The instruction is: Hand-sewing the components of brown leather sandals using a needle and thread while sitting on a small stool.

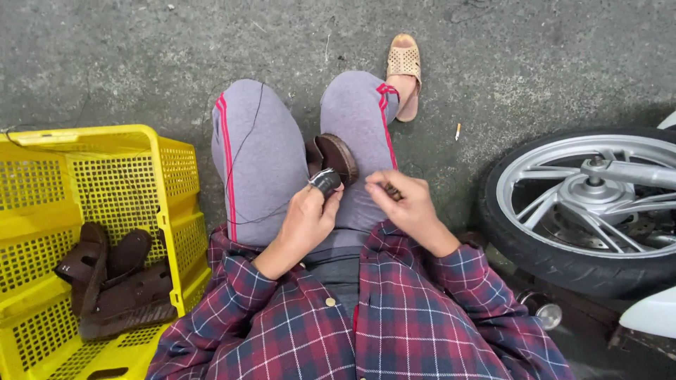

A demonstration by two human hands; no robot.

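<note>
I sit with my knees up, in grey trousers with red stripes. A brown sandal (336, 157) is wedged between my thighs. My left hand (308, 217) grips the sandal's dark strap end (326, 181), where pale thread shows. A thin dark thread (241, 144) loops from there over my left thigh. My right hand (403, 200) is pinched shut on a small dark object, too small to identify, just right of the sandal.
A yellow plastic crate (167, 188) at my left holds several brown sandals (113, 281). A motorcycle wheel (584, 204) stands at the right. My foot in a tan slipper (404, 70) rests ahead on the concrete, with a cigarette butt (458, 131) near it.
</note>
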